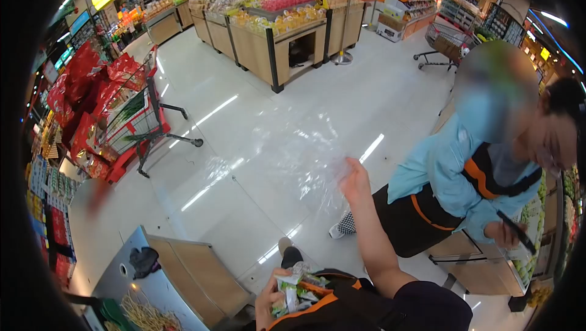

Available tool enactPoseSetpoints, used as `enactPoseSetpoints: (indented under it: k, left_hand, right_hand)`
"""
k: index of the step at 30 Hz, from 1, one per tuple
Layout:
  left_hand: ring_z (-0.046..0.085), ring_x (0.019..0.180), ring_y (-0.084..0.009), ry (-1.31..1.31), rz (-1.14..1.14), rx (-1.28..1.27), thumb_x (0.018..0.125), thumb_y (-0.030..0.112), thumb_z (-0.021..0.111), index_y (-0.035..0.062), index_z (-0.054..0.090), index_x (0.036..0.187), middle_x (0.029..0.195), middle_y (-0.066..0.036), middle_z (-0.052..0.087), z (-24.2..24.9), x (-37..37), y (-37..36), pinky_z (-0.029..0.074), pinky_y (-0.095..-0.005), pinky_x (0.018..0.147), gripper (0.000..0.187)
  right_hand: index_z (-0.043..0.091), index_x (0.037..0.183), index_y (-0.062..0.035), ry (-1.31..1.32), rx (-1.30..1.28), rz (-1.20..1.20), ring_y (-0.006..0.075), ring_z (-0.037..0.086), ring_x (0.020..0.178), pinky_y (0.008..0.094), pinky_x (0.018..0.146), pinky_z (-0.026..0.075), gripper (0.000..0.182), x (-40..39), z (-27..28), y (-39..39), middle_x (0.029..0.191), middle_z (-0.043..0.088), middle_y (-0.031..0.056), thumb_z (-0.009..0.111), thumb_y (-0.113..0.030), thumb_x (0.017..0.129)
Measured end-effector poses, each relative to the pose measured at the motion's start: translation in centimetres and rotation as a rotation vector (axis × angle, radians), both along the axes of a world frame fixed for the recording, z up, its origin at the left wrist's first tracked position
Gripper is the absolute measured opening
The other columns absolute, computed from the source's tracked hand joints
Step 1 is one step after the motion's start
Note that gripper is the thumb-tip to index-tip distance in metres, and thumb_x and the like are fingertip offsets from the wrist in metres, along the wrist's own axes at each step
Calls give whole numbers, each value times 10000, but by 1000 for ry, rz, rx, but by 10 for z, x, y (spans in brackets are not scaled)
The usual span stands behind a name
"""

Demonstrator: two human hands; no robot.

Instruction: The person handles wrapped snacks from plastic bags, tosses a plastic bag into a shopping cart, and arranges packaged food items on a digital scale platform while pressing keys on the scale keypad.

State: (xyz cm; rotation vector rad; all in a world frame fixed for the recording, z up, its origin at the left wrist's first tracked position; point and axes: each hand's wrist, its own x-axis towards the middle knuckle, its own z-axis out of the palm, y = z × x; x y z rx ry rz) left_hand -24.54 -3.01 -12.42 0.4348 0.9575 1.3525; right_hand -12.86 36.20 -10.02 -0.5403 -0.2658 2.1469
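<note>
Stretched out over the floor, my right hand (pixel 355 179) is closed on the edge of a clear plastic bag (pixel 308 160), which spreads out thin and wrinkled to the left of the fingers. Low in front of my body, my left hand (pixel 267 300) is wrapped round a bundle of crumpled plastic packaging (pixel 296 291) with white and green print. This bundle sits against my black apron (pixel 348 300) with orange trim, and its lower part is hidden by the apron.
A co-worker (pixel 455 172) in a light blue top stands close on my right, holding a dark object. At the lower left is a metal-topped counter (pixel 116 279) with a dark cloth. A loaded shopping cart (pixel 137 114) stands left; wooden display bins (pixel 274 56) stand ahead.
</note>
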Motion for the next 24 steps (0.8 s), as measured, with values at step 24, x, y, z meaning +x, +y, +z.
enactPoseSetpoints:
  k: [24]
  left_hand:
    - [491,1127,-230,-149,-784,-170,645,45,565,54,407,1217,1213,-136,481,55,-95,824,371,-333,989,594]
  right_hand:
    - [576,1066,-10,223,-122,-859,249,623,954,391,847,531,204,104,-30,642,1036,640,113,543,-162,934]
